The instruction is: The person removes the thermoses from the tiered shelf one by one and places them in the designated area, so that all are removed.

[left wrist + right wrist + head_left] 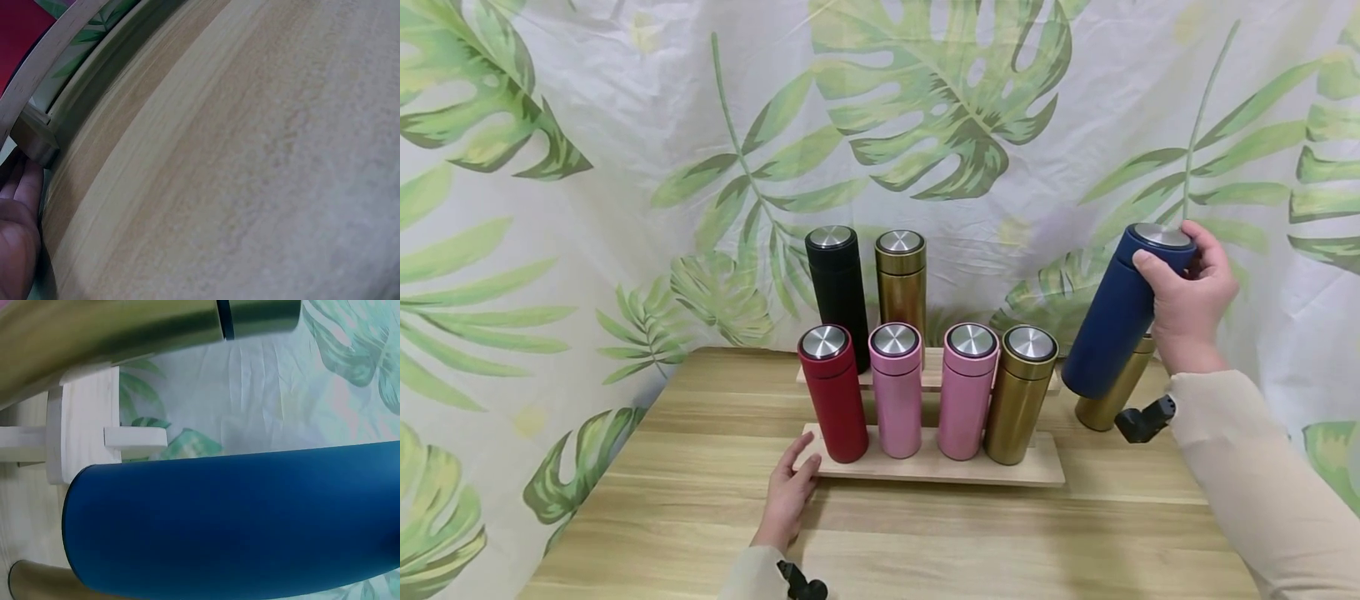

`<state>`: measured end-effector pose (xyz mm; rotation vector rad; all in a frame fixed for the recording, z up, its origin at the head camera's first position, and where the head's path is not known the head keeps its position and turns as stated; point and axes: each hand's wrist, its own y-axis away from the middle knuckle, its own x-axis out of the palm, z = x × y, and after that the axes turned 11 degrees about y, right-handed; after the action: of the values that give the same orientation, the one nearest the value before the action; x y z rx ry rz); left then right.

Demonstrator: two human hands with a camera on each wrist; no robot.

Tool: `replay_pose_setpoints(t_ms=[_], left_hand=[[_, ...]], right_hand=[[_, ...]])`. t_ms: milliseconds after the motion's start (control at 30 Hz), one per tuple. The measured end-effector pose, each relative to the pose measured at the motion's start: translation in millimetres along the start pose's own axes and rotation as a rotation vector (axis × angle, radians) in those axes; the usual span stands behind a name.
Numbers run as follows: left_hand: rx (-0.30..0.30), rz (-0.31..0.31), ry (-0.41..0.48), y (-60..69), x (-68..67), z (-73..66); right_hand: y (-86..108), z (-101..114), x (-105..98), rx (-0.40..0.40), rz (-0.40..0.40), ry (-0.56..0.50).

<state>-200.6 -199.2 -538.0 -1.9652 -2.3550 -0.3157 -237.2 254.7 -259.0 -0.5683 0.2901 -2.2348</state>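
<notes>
At the right in the head view, my right hand (1197,304) grips a dark blue thermos bottle (1105,317) round its upper part, thumb on the near side. The bottle leans, its base toward the lower left. In the right wrist view the blue bottle (231,525) fills the lower half. My left hand (790,492) rests at the left end of a two-level wooden rack (1030,471), fingers touching the front board. On that board stand a red bottle (838,408), two pink bottles (900,408) (964,408) and a gold bottle (1017,417).
On the rack's rear level stand a black bottle (838,292) and another gold bottle (901,287). Behind the blue bottle, a further gold bottle (1097,412) stands on the wooden table (715,467), partly hidden. A leaf-patterned cloth (970,208) hangs behind the table.
</notes>
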Motion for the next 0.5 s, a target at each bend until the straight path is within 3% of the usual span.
replay_pose_setpoints(t_ms=[267,500], left_hand=[[-0.004,0.011,-0.009,0.4,-0.6,-2.9],[-0.002,0.021,-0.002,0.1,-1.2,-0.6]], right_hand=[[-1.4,-2.3,-16.1,-0.019,-0.055,-0.02],[-3.8,-2.1,-32.0,0.01,-0.093,0.001]])
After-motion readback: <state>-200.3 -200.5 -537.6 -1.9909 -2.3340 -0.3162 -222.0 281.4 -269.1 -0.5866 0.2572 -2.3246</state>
